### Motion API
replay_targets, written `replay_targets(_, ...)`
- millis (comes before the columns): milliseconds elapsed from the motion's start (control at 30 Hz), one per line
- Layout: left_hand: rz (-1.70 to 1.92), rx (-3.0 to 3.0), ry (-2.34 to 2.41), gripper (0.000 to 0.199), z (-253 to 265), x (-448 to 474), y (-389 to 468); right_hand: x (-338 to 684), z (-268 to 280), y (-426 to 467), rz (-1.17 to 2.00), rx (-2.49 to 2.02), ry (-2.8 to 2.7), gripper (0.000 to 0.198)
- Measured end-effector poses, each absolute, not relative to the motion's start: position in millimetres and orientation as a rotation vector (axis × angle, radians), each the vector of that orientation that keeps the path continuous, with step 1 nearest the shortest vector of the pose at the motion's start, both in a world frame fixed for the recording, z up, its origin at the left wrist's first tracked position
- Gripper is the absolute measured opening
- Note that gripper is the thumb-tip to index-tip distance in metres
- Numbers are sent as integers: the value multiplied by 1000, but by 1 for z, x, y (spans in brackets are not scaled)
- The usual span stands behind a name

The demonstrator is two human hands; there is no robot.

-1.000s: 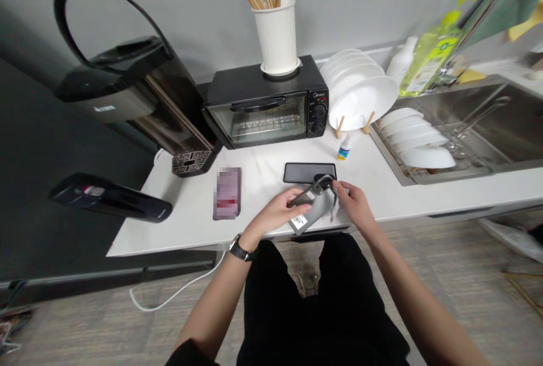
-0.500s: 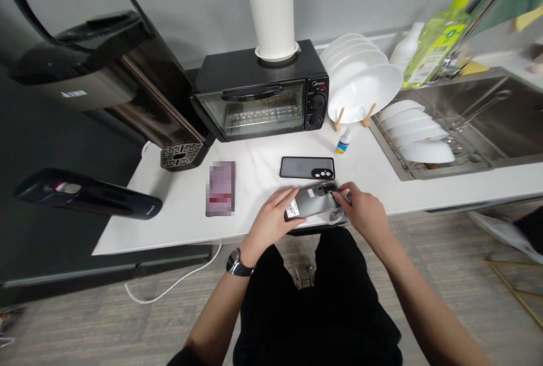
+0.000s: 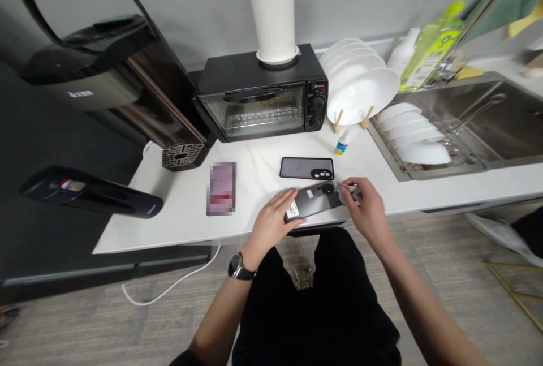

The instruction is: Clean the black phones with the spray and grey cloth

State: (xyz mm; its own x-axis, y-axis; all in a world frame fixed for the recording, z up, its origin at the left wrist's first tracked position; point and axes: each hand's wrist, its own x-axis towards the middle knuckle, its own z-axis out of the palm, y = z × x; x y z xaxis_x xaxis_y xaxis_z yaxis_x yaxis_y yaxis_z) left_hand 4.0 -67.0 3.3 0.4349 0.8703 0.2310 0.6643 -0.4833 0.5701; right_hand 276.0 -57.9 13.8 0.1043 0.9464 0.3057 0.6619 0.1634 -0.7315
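One phone [image 3: 321, 201] lies between left hand [image 3: 272, 220] and right hand [image 3: 367, 207].

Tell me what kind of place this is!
It looks like a kitchen, or perhaps a small pantry corner. You can see a toaster oven, white plates leaning on edge beside it, and a metal sink over on the right.

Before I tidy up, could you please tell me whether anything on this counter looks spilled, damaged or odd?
I see no obvious spill or damage. One oddity: the flat item on the counter, left of the left hand, appears as coarse purple and red squares, hiding its details.
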Motion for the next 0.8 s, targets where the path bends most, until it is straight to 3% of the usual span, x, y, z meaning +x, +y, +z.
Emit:
replay_targets(300, 729, 2252, 1360, 102, 8, -3, -74, 251, -15, -82, 171, -1430, -2058, 47)
replay_targets(633, 822, 2124, 1399, 109, 3, -10, -80, 231, -24, -80, 49, -1528, -1989, 45)
replay_targets(800, 832, 2138, 1386, 107, 2, -11, -80, 184, -18, -88, 151, -1357, -2172, 48)
